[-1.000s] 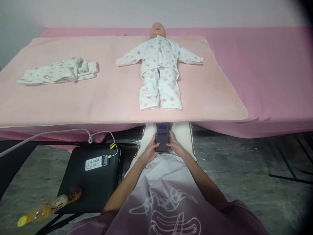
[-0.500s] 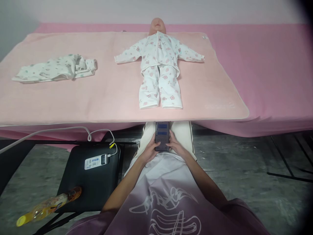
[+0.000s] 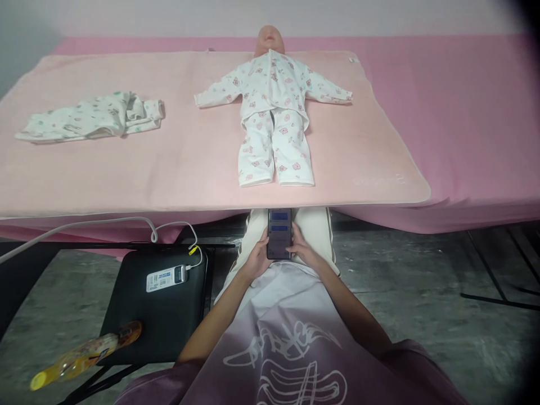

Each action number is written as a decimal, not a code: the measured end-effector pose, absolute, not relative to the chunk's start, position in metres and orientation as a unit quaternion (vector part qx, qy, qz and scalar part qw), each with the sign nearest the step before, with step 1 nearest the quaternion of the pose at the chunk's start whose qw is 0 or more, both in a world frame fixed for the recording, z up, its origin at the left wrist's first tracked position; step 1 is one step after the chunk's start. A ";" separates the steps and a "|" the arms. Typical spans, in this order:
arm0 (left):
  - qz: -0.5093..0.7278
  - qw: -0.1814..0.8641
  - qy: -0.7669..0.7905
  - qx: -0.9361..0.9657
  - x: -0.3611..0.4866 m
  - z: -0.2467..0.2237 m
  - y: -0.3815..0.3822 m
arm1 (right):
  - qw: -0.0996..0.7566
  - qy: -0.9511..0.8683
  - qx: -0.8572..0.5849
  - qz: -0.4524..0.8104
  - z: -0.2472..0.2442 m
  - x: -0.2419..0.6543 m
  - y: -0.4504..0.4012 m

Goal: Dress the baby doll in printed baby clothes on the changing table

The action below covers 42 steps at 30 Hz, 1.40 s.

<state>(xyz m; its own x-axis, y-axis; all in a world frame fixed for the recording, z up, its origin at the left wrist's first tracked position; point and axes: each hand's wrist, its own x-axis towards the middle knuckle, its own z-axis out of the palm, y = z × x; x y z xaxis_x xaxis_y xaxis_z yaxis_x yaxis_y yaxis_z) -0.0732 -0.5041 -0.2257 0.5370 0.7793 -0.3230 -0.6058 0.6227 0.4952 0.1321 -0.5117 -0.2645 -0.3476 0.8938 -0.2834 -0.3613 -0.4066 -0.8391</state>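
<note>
A dark phone [image 3: 279,239] with a lit screen is held upright over my lap, just below the bed's front edge. My left hand [image 3: 258,260] grips its left side, and my right hand [image 3: 302,247] holds the right side with the thumb on the screen. Beyond the edge, a baby doll [image 3: 270,40] lies on its back on a pink mat [image 3: 177,163]. It wears a white patterned top [image 3: 274,84] and matching trousers [image 3: 293,149], arms spread out. Folded white patterned clothing [image 3: 93,118] lies to the left on the mat.
At lower left, a black stool [image 3: 152,326] bears a white power bank [image 3: 166,278] with a cable [image 3: 84,223] running off left, and a yellow-capped bottle [image 3: 84,357] lies over its edge. Thin black metal legs [image 3: 489,270] stand at the right.
My left thumb has drawn back from the phone's screen to its side. The bed and doll appear slightly higher in view.
</note>
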 end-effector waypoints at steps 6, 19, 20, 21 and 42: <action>0.401 0.861 0.269 0.160 -0.074 -0.228 -0.504 | 0.403 -0.357 -0.405 0.739 -0.264 0.134 -0.512; 0.400 0.858 0.269 0.174 -0.074 -0.223 -0.504 | 0.435 -0.347 -0.375 0.741 -0.262 0.129 -0.511; 0.400 0.857 0.271 0.176 -0.073 -0.223 -0.504 | 0.434 -0.349 -0.374 0.741 -0.261 0.129 -0.511; 0.400 0.857 0.273 0.178 -0.073 -0.222 -0.504 | 0.434 -0.352 -0.376 0.740 -0.261 0.129 -0.511; 0.400 0.850 0.284 0.190 -0.072 -0.219 -0.504 | 0.428 -0.418 -0.390 0.700 -0.256 0.126 -0.511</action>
